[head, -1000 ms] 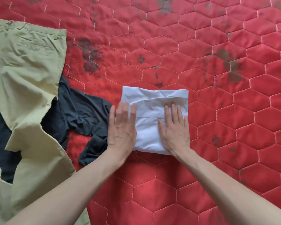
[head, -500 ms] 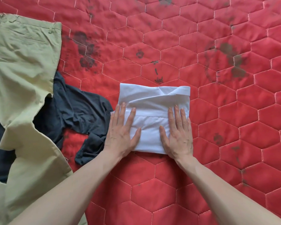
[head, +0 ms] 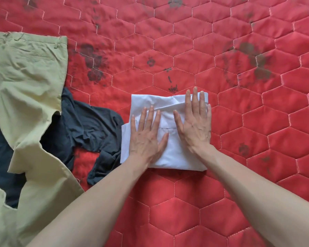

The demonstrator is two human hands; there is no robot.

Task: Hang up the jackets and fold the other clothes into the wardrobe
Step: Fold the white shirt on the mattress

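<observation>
A white shirt (head: 169,155), folded into a small rectangle, lies in the middle of a red quilted mat (head: 257,122). My left hand (head: 146,136) presses flat on the shirt's left half, fingers straight and spread. My right hand (head: 194,122) lies flat on the right half, its fingertips reaching the shirt's far edge. Left of the shirt a dark navy garment (head: 89,129) lies crumpled, touching the shirt's left edge. Pale green trousers (head: 25,90) are spread over the navy garment at the far left.
The red mat carries dark stains at its far middle (head: 93,63) and far right (head: 257,63). Bare mat stretches to the right of the shirt and in front of it, between my forearms.
Both hands have slid away from me over the white shirt, the right one reaching the far edge. The left hand has moved fully onto the shirt.
</observation>
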